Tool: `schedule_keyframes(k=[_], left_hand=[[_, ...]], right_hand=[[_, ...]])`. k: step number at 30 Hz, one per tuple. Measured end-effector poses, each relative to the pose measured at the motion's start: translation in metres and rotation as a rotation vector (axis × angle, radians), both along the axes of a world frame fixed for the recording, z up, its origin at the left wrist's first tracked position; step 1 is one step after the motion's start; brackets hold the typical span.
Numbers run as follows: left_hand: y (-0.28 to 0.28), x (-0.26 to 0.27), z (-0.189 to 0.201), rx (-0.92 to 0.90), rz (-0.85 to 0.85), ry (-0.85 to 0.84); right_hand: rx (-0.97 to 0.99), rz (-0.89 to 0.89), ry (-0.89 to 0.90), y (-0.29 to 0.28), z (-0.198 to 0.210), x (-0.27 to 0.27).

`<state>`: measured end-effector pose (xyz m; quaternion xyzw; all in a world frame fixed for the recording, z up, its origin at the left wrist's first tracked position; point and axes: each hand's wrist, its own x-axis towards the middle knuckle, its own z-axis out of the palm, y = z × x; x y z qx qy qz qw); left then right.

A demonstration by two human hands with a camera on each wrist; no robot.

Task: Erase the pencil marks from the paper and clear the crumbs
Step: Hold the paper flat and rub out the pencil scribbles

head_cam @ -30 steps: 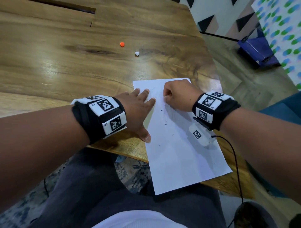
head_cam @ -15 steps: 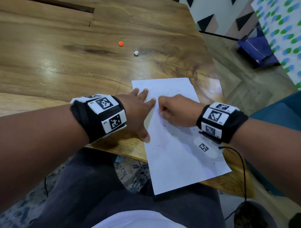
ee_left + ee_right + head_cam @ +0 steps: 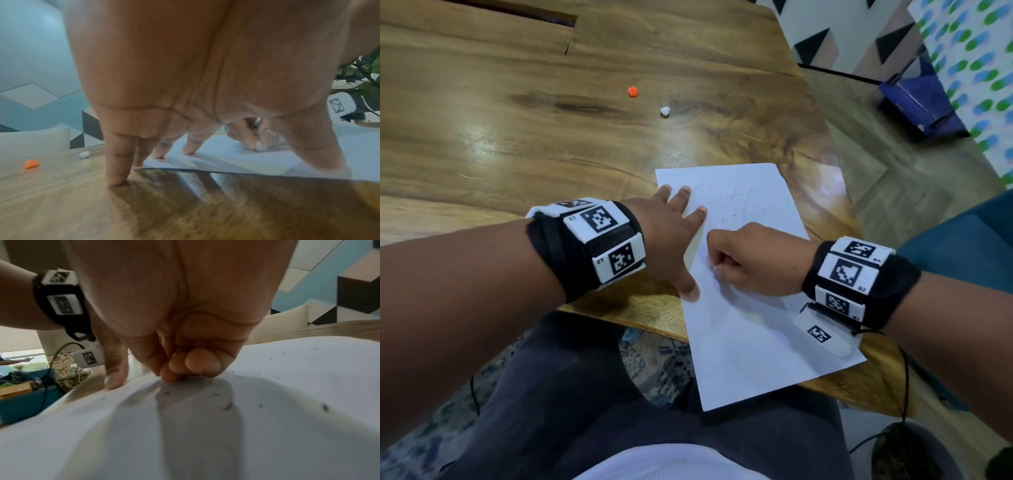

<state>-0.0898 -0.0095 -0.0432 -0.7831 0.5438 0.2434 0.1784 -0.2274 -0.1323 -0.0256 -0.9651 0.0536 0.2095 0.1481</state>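
A white sheet of paper (image 3: 756, 342) lies at the table's near edge, and its lower part hangs over my lap. My left hand (image 3: 681, 236) presses flat on the sheet's left edge with fingers (image 3: 115, 170) spread, some on the wood. My right hand (image 3: 743, 260) is curled into a fist on the middle of the sheet and pinches a small white eraser (image 3: 261, 147), whose tip touches the paper. A faint pencil line (image 3: 732, 197) remains near the top. Dark eraser crumbs (image 3: 324, 407) lie scattered on the paper (image 3: 267, 434) around the fist.
An orange bit (image 3: 633, 91) and a white bit (image 3: 665, 111) lie on the wooden table (image 3: 517, 144) beyond the paper. A black cable (image 3: 904, 383) hangs from my right wrist past the table's corner. A blue object (image 3: 917, 99) stands on the floor at the far right.
My right hand has slid down the sheet toward me and a little left, rubbing with the eraser. The left hand has stayed pressed on the paper's edge.
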Motion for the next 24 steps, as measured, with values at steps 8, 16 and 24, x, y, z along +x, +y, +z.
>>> schedule_keyframes(k=[8,16,24], left_hand=[[0.0,0.0,-0.003,-0.012,-0.018,-0.002],[0.003,-0.001,-0.003,-0.044,-0.018,-0.007],[0.001,-0.001,-0.002,-0.044,-0.009,-0.006]], right_hand=[[1.073,-0.634,0.134,-0.002,-0.002,-0.002],[1.259,-0.959,-0.347,-0.051,0.001,0.0],[0.86,-0.874,-0.303,-0.048,-0.006,0.018]])
